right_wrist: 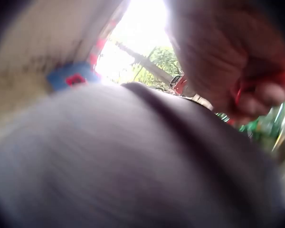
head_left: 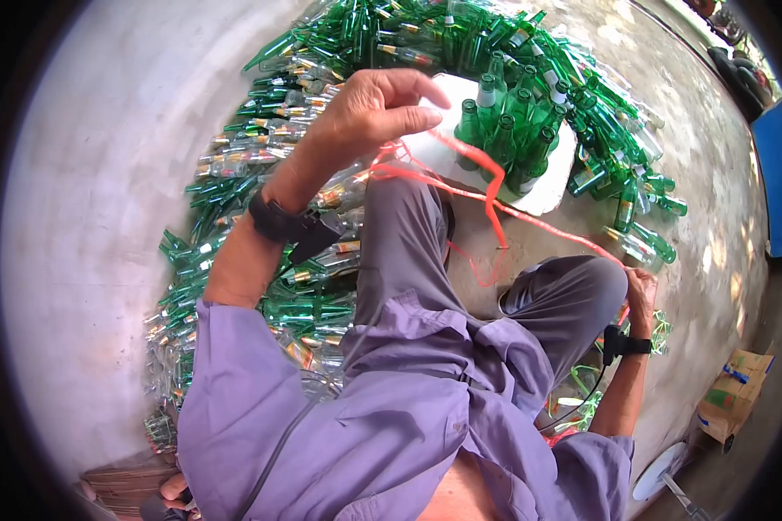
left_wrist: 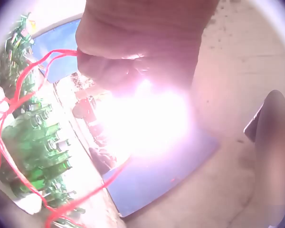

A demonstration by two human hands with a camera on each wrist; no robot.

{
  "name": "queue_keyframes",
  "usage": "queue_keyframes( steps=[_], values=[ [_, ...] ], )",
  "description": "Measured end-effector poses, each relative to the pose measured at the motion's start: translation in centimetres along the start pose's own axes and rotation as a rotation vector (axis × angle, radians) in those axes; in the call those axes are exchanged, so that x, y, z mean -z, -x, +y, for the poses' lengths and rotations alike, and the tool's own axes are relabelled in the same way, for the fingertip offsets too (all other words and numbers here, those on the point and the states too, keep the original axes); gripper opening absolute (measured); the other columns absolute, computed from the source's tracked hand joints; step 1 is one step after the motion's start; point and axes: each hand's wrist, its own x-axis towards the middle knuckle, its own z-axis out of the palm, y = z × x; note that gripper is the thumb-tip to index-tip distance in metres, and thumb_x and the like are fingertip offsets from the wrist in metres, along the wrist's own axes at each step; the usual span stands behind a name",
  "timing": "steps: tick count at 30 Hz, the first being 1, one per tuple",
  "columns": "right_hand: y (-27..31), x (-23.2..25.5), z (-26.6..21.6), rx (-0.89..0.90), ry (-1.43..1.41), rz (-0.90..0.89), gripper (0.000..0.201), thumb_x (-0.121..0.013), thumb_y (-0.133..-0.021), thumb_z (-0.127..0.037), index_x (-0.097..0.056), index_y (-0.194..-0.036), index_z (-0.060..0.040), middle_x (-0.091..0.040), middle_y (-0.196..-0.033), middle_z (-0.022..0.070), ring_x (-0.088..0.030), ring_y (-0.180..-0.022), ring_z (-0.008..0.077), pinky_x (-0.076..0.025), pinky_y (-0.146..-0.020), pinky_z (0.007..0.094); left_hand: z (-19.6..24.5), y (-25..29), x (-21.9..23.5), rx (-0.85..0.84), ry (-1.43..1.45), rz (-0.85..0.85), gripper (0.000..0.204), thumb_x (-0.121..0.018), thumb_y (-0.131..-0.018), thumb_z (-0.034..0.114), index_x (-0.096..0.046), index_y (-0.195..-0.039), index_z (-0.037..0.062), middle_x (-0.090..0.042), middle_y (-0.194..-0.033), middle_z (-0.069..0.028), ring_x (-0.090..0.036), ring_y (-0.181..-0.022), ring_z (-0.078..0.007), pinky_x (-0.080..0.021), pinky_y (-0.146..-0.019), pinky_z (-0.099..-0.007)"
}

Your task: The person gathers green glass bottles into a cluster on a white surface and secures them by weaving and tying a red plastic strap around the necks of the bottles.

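My left hand [head_left: 382, 104] is raised over my left knee and pinches a red plastic string [head_left: 493, 195]; the left wrist view shows that string [left_wrist: 19, 90] running out of the curled fingers [left_wrist: 109, 61]. From there it runs past a cluster of upright green glass bottles [head_left: 508, 139] standing on a white sheet [head_left: 552, 195] and crosses to my right hand [head_left: 641, 291]. That hand grips the string beside my right knee [head_left: 582, 286]. In the right wrist view the fingers [right_wrist: 256, 102] are curled round the red string behind the grey trouser leg [right_wrist: 123, 161].
A big heap of lying green bottles [head_left: 261, 174] covers the concrete floor [head_left: 96, 217] to my left and ahead. A cardboard box [head_left: 734, 395] and a white disc [head_left: 660, 473] lie at the right, with a blue panel [head_left: 778, 174] beyond. Flat cardboard [head_left: 122, 482] lies at the lower left.
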Motion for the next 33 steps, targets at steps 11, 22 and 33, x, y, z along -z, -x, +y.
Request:
queue_keyframes(
  steps=[11, 22, 33],
  values=[
    [8.5, -4.1, -22.4, 0.452, -0.202, -0.283, 0.034, -0.065, -0.096, -0.014, -0.063, -0.125, 0.003, -0.07, -0.11, 0.0069, -0.063, -0.095, 0.0139, -0.052, -0.084, 0.0314, 1.5, -3.8, -5.7, -0.159, -0.01, -0.258, 0.025, -0.06, -0.09, 0.003, -0.066, -0.114, 0.0024, -0.058, -0.081, 0.0044, -0.05, -0.075, -0.0027, -0.042, -0.067, -0.0214],
    [10.2, -9.0, -26.1, 0.271, -0.46, -0.585, 0.023, -0.058, -0.102, -0.018, -0.069, -0.092, 0.0002, -0.04, -0.059, -0.0091, -0.031, -0.049, 0.0, -0.021, -0.044, 0.021, -0.1, -4.2, -6.9, -0.163, -0.079, -0.42, 0.021, -0.066, -0.093, 0.013, -0.07, -0.111, 0.0035, -0.062, -0.077, 0.0025, -0.053, -0.069, -0.0039, -0.043, -0.061, -0.0228],
    [6.3, -2.3, -21.9, 0.145, -0.782, -0.336, 0.018, -0.063, -0.098, -0.018, -0.064, -0.089, -0.0026, -0.033, -0.056, -0.009, -0.023, -0.045, 0.0024, -0.016, -0.043, 0.0233, -12.2, -0.5, 1.4, 0.148, -0.14, -0.089, 0.03, -0.065, -0.093, 0.028, -0.074, -0.089, -0.0002, -0.069, -0.078, -0.0015, -0.059, -0.074, -0.008, -0.048, -0.071, -0.0267]
  ],
)
